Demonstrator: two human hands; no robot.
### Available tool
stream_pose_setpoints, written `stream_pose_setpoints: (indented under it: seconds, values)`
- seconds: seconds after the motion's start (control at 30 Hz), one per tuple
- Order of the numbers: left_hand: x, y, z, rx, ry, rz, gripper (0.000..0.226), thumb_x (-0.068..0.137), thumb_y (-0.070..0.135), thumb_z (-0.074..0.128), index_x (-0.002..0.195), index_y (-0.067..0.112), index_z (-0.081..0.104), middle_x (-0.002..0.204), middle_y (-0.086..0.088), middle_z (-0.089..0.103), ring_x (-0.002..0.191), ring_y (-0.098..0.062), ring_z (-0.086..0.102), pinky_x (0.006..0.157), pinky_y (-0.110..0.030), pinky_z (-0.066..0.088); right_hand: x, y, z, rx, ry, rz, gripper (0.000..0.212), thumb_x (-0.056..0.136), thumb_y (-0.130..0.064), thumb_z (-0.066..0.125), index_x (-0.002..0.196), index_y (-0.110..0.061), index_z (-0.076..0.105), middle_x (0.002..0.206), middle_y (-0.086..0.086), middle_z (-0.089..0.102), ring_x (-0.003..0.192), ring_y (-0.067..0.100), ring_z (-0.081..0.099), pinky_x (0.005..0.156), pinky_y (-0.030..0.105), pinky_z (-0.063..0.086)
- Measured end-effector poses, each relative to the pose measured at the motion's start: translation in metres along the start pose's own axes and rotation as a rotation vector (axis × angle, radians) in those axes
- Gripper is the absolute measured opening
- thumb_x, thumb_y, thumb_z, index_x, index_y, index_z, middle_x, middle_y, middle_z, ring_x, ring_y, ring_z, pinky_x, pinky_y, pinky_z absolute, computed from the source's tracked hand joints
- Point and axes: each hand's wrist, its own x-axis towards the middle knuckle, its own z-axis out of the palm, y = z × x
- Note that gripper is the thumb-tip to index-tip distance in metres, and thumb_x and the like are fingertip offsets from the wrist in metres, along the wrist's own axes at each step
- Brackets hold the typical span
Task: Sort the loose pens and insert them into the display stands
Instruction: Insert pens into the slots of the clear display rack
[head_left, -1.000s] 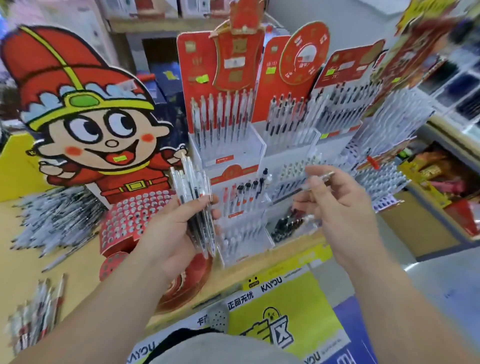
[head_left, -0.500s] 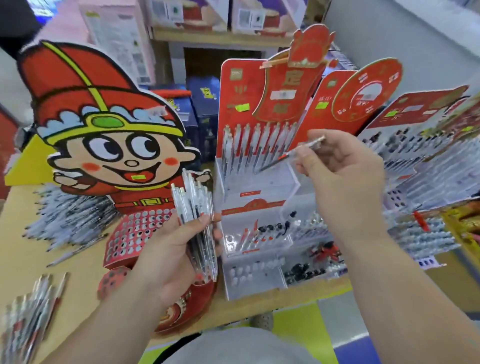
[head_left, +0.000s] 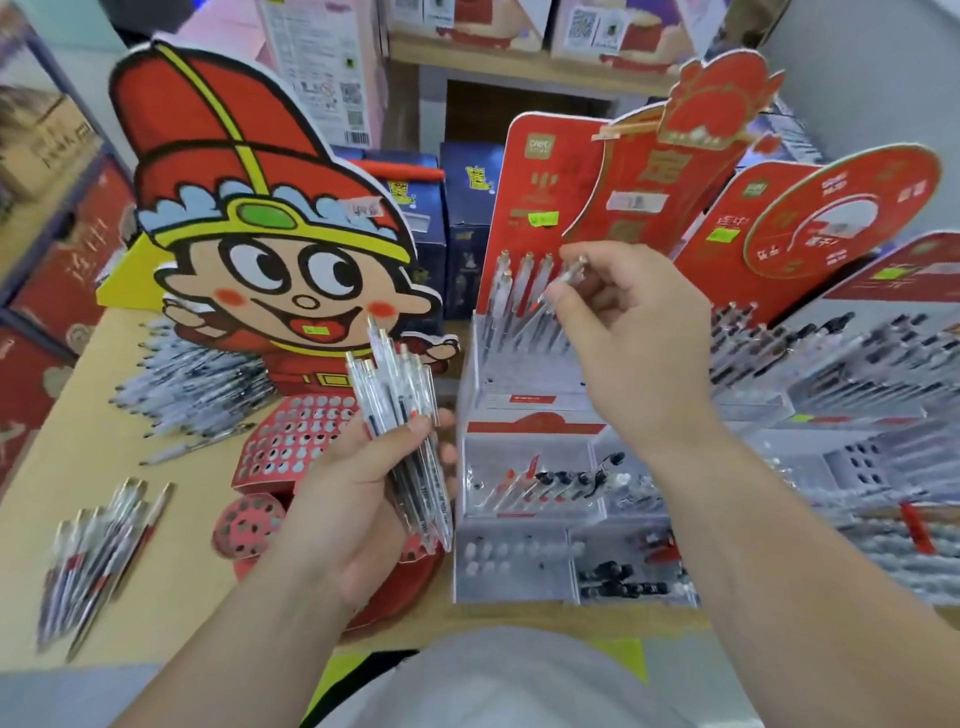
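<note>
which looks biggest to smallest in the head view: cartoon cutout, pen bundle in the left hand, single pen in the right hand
1. cartoon cutout, clearly largest
2. pen bundle, helped by being nearer the camera
3. single pen, smallest

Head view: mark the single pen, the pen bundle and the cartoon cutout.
single pen (head_left: 573, 269): head view, upper barrel.
pen bundle (head_left: 396, 387): head view, exposed upper barrels.
cartoon cutout (head_left: 304, 300): head view, its nose.
</note>
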Motion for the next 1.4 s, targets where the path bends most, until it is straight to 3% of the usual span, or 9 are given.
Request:
stream_pose_setpoints:
  seconds: [0.17,0.33,0.47,0.7,0.8,0.9,1.0,1.27,1.4]
  values:
    - [0.004,0.000,-0.005,-0.003,-0.005,-0.006,0.053,0.085,0.012,0.063,0.134,-0.002,0.054,0.083,-0.008,0.066,0.072,-0.019,0.063,0.062,-0.032,0.057,0.000,-0.001,0.010,0.062,-0.049,0.074,0.025,0.088,-0.015,0.074,0.111,-0.023,0.068,0.080,-0.011,0.061,0.071,0.008,0.058,0.070,0.025,0.053]
    - [0.004,0.001,-0.008,-0.018,-0.020,-0.028,0.045,0.084,0.011,0.063,0.128,0.000,0.058,0.083,-0.008,0.065,0.071,-0.019,0.062,0.060,-0.032,0.057,-0.003,-0.003,0.022,0.060,-0.013,0.144,0.018,0.084,-0.016,0.079,0.084,-0.018,0.061,0.072,-0.012,0.062,0.066,0.005,0.058,0.064,0.019,0.050]
    - [0.002,0.002,-0.010,-0.009,-0.037,-0.033,0.033,0.085,0.010,0.061,0.117,0.003,0.062,0.085,-0.010,0.065,0.069,-0.018,0.063,0.058,-0.032,0.057,-0.001,-0.003,0.030,0.010,0.030,0.157,0.015,0.085,-0.021,0.077,0.076,-0.017,0.065,0.069,-0.013,0.063,0.065,0.007,0.060,0.062,0.022,0.052]
    - [0.000,0.005,-0.012,-0.008,-0.047,-0.063,0.016,0.084,0.009,0.062,0.095,0.008,0.073,0.081,-0.011,0.067,0.066,-0.018,0.064,0.056,-0.032,0.058,-0.003,-0.002,0.036,-0.050,0.009,0.193,0.021,0.086,-0.026,0.076,0.070,-0.027,0.062,0.064,-0.017,0.060,0.065,0.001,0.059,0.059,0.012,0.045]
    - [0.000,0.005,-0.012,0.005,-0.078,-0.055,0.030,0.084,0.010,0.062,0.113,0.001,0.064,0.083,-0.011,0.066,0.067,-0.019,0.063,0.055,-0.032,0.057,-0.004,0.000,0.034,-0.050,-0.013,0.203,0.020,0.086,-0.025,0.077,0.072,-0.027,0.062,0.066,-0.014,0.062,0.064,0.004,0.060,0.060,0.015,0.048]
    - [0.001,0.004,-0.013,0.025,-0.101,-0.056,0.043,0.085,0.009,0.065,0.125,-0.004,0.057,0.084,-0.010,0.066,0.069,-0.019,0.063,0.057,-0.033,0.057,-0.008,0.003,0.036,-0.030,-0.046,0.238,0.017,0.087,-0.026,0.075,0.074,-0.025,0.064,0.066,-0.011,0.065,0.063,0.007,0.063,0.063,0.027,0.054]
    - [0.004,0.002,-0.015,0.051,-0.105,-0.053,0.054,0.086,0.009,0.071,0.134,-0.005,0.052,0.085,-0.010,0.066,0.070,-0.020,0.064,0.059,-0.034,0.057,-0.008,0.003,0.036,-0.060,-0.044,0.219,0.016,0.087,-0.027,0.075,0.074,-0.025,0.066,0.067,-0.013,0.063,0.067,0.004,0.060,0.062,0.023,0.051]
    - [0.003,0.001,-0.012,0.047,-0.121,-0.052,0.053,0.084,0.011,0.066,0.134,-0.005,0.053,0.082,-0.010,0.066,0.068,-0.021,0.061,0.057,-0.032,0.057,-0.008,0.006,0.040,-0.110,-0.071,0.203,0.018,0.087,-0.030,0.074,0.074,-0.022,0.065,0.063,-0.015,0.059,0.060,0.004,0.057,0.057,0.021,0.045]
    - [0.002,0.003,-0.012,0.069,-0.129,-0.057,0.056,0.081,0.009,0.076,0.132,-0.002,0.054,0.082,-0.008,0.067,0.067,-0.019,0.062,0.056,-0.032,0.055,-0.017,-0.005,0.027,-0.059,-0.078,0.266,0.029,0.083,-0.045,0.077,0.072,-0.021,0.064,0.065,-0.010,0.061,0.066,0.007,0.059,0.059,0.019,0.047]
